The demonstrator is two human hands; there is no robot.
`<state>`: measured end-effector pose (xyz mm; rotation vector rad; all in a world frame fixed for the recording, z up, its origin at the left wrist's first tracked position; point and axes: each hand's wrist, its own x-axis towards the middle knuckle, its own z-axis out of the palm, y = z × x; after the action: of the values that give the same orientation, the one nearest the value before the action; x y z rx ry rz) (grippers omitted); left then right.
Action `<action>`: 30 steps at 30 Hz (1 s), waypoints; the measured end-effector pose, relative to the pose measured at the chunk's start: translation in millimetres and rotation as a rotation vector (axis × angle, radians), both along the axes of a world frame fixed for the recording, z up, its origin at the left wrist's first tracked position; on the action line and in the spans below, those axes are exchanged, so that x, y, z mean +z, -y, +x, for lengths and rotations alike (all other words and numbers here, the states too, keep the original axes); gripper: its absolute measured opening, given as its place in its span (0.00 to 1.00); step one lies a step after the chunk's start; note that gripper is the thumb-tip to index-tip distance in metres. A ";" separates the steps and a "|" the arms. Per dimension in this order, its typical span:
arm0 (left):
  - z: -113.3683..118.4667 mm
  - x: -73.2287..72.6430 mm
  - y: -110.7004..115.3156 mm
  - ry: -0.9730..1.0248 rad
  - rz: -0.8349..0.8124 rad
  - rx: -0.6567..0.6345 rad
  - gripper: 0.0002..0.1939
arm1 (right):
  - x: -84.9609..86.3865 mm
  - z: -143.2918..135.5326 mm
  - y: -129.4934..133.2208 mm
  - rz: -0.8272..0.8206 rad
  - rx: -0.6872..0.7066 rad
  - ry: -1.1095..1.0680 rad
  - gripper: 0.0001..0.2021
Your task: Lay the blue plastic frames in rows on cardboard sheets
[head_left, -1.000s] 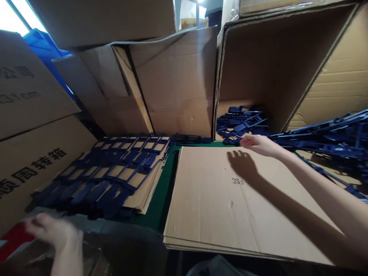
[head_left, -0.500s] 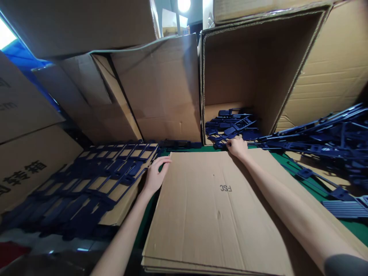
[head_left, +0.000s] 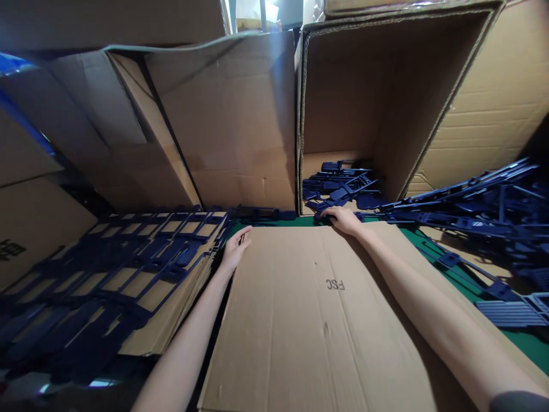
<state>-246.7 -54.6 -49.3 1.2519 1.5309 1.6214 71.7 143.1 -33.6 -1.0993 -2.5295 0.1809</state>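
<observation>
A flat brown cardboard sheet point(head_left: 295, 320) marked "FSC" lies in front of me on other sheets. My left hand point(head_left: 237, 249) is closed around its far left corner, the thumb towards the sheet. At the far edge, my right hand point(head_left: 343, 220) curls its fingers over the cardboard, close to some dark blue plastic parts; its fingertips are partly hidden. Left of the sheet, rows of dark blue plastic frames point(head_left: 148, 266) rest on another cardboard stack point(head_left: 148, 339).
An open cardboard box point(head_left: 343, 103) lies on its side behind, with dark blue parts point(head_left: 343, 186) inside. More blue parts with rods point(head_left: 484, 212) are heaped at right on the green tabletop point(head_left: 525, 343). Closed boxes point(head_left: 231, 126) wall off the back left.
My right hand has slid left along the far edge, its fingers less tightly balled. My left hand has closed more on the corner. The view has shifted slightly.
</observation>
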 end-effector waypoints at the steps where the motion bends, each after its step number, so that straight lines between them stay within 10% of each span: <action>1: -0.4 -1.0 -0.4 0.013 0.004 0.004 0.28 | 0.1 0.0 -0.6 0.001 -0.009 -0.002 0.21; 12: 2.1 0.0 -1.1 0.021 0.053 0.056 0.22 | 3.3 1.4 -3.2 0.037 -0.228 -0.209 0.09; 21: 2.5 -0.2 -2.1 0.040 0.082 0.052 0.22 | 96.7 56.3 -1.1 0.380 -0.269 -0.974 0.15; 25: 2.9 -1.4 -2.8 0.068 0.087 0.036 0.26 | 125.0 52.9 16.2 0.000 -0.067 -1.162 0.11; 30: 4.4 -0.4 -2.1 0.084 0.090 0.029 0.28 | 115.5 -2.7 53.4 -0.693 0.187 -1.059 0.14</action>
<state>-242.3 -52.6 -49.7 1.1977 1.4459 1.7566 69.0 89.7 81.9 -0.6486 -1.5783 1.3560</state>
